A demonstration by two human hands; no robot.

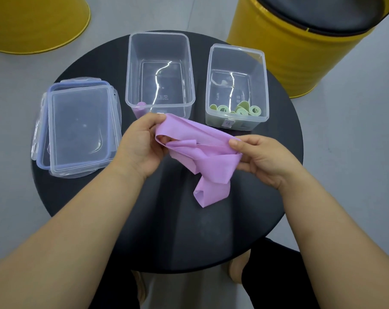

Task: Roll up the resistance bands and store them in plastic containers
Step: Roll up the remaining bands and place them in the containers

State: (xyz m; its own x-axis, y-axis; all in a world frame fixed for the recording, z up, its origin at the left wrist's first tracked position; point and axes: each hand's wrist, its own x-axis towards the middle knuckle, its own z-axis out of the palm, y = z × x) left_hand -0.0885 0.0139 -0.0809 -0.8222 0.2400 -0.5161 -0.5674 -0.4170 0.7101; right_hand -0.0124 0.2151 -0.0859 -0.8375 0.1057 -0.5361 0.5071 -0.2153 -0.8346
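- My two bare forearms reach in from the bottom edge over the round black table (166,230); under its near rim I can see dark trousers and a bit of my feet.
- My left hand (142,148) grips one end of a purple band (211,161). The thumb lies on top and the fingers are curled into the loop beneath it.
- My right hand (264,159) pinches the other end, with the thumb pressed on top and the fingers folded under the fabric.
- The band is unrolled and crumpled, stretched loosely between my hands above the middle of the table. A twisted fold hangs down from it toward the tabletop, and I cannot tell whether that fold touches the surface.
- To the left of my left hand lie two clear lids (79,128), stacked flat on the table. The lower one has a bluish rim.
- Just beyond my left hand stands a large clear box (131,70), open, with one rolled purple band (140,108) in its near left corner.
- To the right of it, apart from it, stands a smaller clear box (261,85), also open. Several rolled green bands (242,110) lie along its near wall.
- Farther off, on the grey floor, stands a yellow drum (289,52) with a black cushion on the right, and another yellow drum (37,23) stands at the far left.
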